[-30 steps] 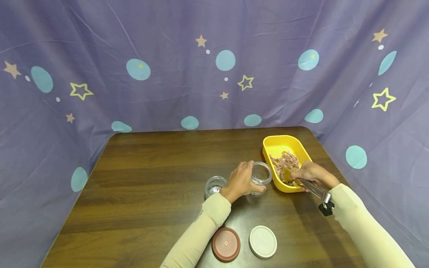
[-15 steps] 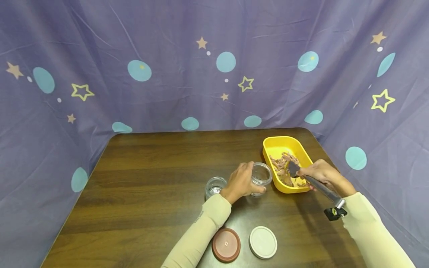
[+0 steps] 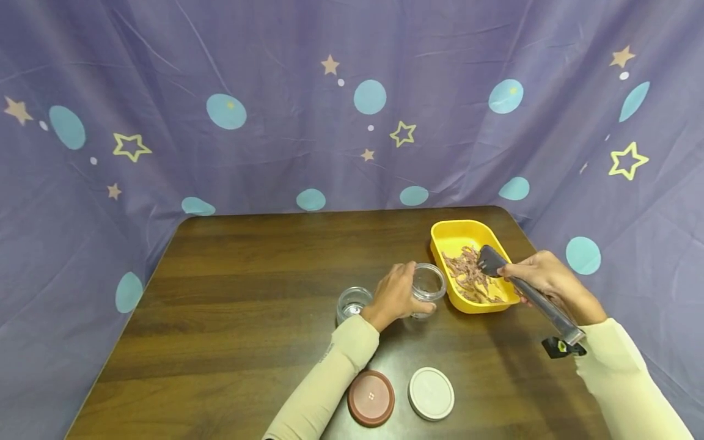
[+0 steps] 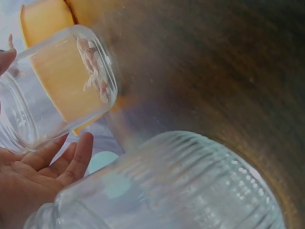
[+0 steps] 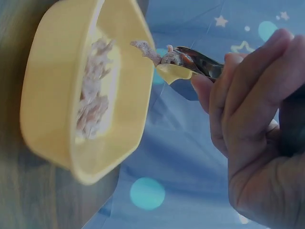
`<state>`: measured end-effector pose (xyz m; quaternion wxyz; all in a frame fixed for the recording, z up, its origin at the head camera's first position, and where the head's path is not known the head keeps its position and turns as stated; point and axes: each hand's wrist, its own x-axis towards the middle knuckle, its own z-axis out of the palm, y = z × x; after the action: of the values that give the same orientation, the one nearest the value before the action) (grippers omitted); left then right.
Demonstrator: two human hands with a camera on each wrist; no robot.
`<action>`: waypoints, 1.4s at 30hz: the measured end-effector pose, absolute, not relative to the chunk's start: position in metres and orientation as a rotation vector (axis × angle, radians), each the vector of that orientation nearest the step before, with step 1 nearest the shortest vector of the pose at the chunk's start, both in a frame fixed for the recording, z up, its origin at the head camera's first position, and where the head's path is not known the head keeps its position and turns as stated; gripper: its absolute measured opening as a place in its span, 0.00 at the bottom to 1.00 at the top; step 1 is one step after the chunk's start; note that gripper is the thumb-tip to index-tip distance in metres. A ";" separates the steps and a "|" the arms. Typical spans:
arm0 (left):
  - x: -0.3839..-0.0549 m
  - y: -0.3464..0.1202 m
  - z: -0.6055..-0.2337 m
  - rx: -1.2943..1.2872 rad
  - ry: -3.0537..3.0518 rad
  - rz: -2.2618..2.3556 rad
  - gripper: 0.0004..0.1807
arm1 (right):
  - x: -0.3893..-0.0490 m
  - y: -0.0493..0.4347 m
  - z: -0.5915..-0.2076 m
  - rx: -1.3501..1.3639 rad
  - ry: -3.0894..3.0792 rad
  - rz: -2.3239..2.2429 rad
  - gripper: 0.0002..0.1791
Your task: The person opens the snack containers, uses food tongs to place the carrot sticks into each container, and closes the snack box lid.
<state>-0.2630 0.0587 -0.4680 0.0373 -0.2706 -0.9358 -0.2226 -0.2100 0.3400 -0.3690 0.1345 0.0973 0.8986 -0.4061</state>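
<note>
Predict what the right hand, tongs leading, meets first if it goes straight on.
Likely the yellow tub: in the head view, the tongs in the right hand point past the brown shreds toward its far left side. Depth is unclear; they could touch the shreds first.

The left sleeve, pale cream and smooth, enters at bottom centre, with small dark lettering along its side. The matching right sleeve, slightly wrinkled near its cuff, fills the lower right corner.

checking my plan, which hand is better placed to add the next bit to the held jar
Probably the right hand: it holds tongs gripping strips; the left hand holds the jar.
</note>
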 end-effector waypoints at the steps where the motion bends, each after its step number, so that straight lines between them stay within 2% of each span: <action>1: -0.263 0.058 -0.468 -0.828 -2.874 -0.677 0.54 | -0.210 0.336 -0.368 0.272 2.618 -1.165 0.22; 12: -0.265 0.057 -0.469 -0.839 -2.844 -0.669 0.54 | -0.213 0.282 -0.363 0.166 2.641 -1.150 0.17; 25: -0.265 0.057 -0.469 -0.833 -2.812 -0.689 0.53 | -0.210 0.278 -0.352 0.178 2.557 -1.255 0.17; 33: -0.264 0.059 -0.470 -0.838 -2.833 -0.699 0.52 | -0.210 0.259 -0.362 0.095 2.535 -1.247 0.19; 42: -0.264 0.058 -0.472 -0.848 -2.810 -0.721 0.47 | -0.211 0.248 -0.364 0.134 2.619 -1.102 0.22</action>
<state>-0.2642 0.0581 -0.4722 0.0596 -0.2800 -0.9280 -0.2383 -0.2113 0.2481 -0.3642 0.1479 0.0465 0.9105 -0.3833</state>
